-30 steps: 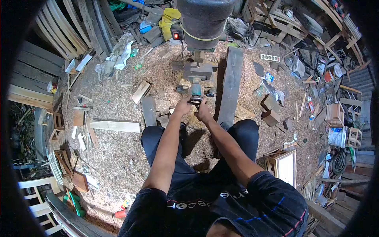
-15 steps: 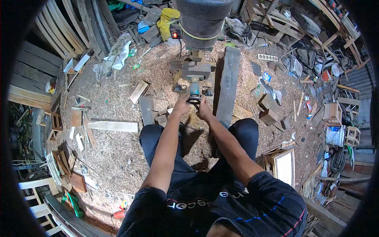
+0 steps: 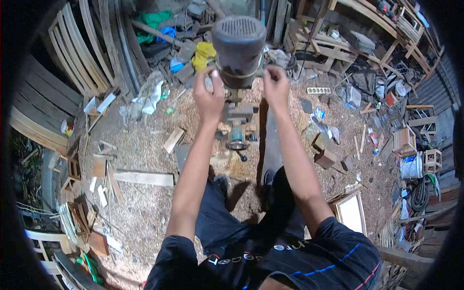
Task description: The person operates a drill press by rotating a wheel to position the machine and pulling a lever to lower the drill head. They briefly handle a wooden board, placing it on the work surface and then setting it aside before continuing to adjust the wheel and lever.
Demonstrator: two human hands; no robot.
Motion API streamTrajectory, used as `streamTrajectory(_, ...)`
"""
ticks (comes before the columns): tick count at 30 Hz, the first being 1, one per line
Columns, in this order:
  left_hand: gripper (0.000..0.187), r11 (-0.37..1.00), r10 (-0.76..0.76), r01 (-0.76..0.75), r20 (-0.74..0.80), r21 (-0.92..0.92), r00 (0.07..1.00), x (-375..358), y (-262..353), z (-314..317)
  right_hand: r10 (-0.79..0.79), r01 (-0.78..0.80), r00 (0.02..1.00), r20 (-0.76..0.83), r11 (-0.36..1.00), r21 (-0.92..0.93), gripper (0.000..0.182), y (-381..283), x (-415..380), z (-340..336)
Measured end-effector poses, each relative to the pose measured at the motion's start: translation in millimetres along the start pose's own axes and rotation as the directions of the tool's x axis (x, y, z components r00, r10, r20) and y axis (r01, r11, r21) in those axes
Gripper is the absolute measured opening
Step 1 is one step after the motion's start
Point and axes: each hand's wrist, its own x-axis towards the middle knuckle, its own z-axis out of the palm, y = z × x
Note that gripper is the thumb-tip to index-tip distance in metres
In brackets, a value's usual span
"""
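Observation:
A bench machine with a dark, vented motor housing stands upright in front of me, a pale yellow band round its lower part. My left hand is raised at the left of the housing, thumb and fingers apart. On the other side, my right hand is close to the housing's lower edge, fingers bent and slightly parted. Neither hand shows anything in its grip. Below the motor is a metal vise, with a handwheel on the near side and a dark ball-ended crank handle.
A long dark plank lies right of the machine. A pale board, a wood block and more blocks lie on the shavings-covered floor. A white-panelled wooden frame is at my right. A power strip lies beyond.
Both hands have let go of the handwheel and risen to either side of the motor housing. My view has tilted, showing the housing's vented top. The crank handle now shows below the wheel.

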Motion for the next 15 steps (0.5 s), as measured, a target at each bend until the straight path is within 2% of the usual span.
streamTrajectory(1, 0.013, 0.997, 0.062, -0.064, -0.037, -0.045, 0.997, 27.1, 15.4, 11.8, -0.045, 0.047, 0.998, -0.044, 0.998, 0.031, 0.027, -12.4, 34.3, 5.3)
streamTrajectory(4, 0.016, 0.925, 0.381, -0.38, -0.081, 0.031, 0.921, 88.0, 35.7, 50.4, -0.194, 0.202, 0.969, -0.151, 0.979, 0.039, 0.028, -45.7, 118.1, 24.4)
streamTrajectory(6, 0.017, 0.946, 0.323, -0.323, -0.004, -0.029, 0.946, 100.8, 36.3, 74.3, -0.129, 0.142, 0.975, -0.183, 0.988, 0.059, 0.033, -32.6, 171.2, 42.9)
streamTrajectory(7, 0.017, 0.924, 0.36, -0.358, 0.014, 0.131, 0.933, 101.2, 35.9, 81.5, -0.031, 0.032, 0.989, -0.143, 0.999, 0.007, 0.051, -25.4, 196.2, 47.8)
streamTrajectory(10, 0.017, 0.911, 0.368, -0.354, -0.026, 0.211, 0.93, 98.9, 32.9, 89.4, 0.141, -0.143, 0.99, -0.026, 0.969, -0.2, 0.073, -2.2, 254.8, 62.3)
streamTrajectory(11, 0.019, 0.909, 0.368, -0.354, -0.023, 0.218, 0.93, 98.3, 33.7, 89.1, 0.154, -0.139, 0.987, 0.037, 0.955, -0.261, 0.104, 26.2, 281.0, 70.1)
streamTrajectory(14, 0.021, 0.904, 0.383, -0.373, -0.007, 0.208, 0.924, 98.9, 30.3, 89.2, 0.283, -0.242, 0.955, 0.092, 0.918, -0.313, 0.11, 33.3, 299.2, 84.2)
streamTrajectory(15, 0.022, 0.894, 0.409, -0.396, -0.02, 0.211, 0.912, 100.1, 29.0, 90.2, 0.348, -0.312, 0.925, 0.15, 0.924, -0.221, 0.116, 35.5, 306.2, 89.8)
